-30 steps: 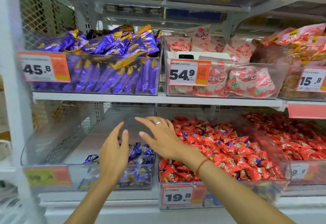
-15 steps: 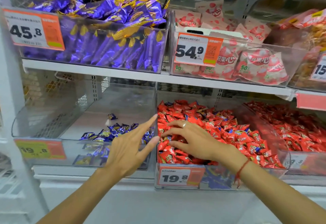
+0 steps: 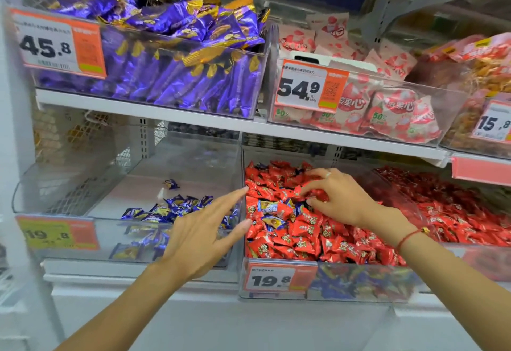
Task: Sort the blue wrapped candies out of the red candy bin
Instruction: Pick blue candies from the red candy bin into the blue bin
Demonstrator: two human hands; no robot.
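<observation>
From my feed, the right hand is down in the red candy bin, fingers curled and digging into the red wrappers; can't tell if it's actually pinching one. There's a ring on one finger and a red string on the wrist. Left hand is relaxed, fingers straight and fairly spread, index tip right at the divider wall between bins, holding nothing. Blue wrapped candies still sit in the red pile, just left of the right hand's fingertips. The rest are piled in the clear bin next door.
</observation>
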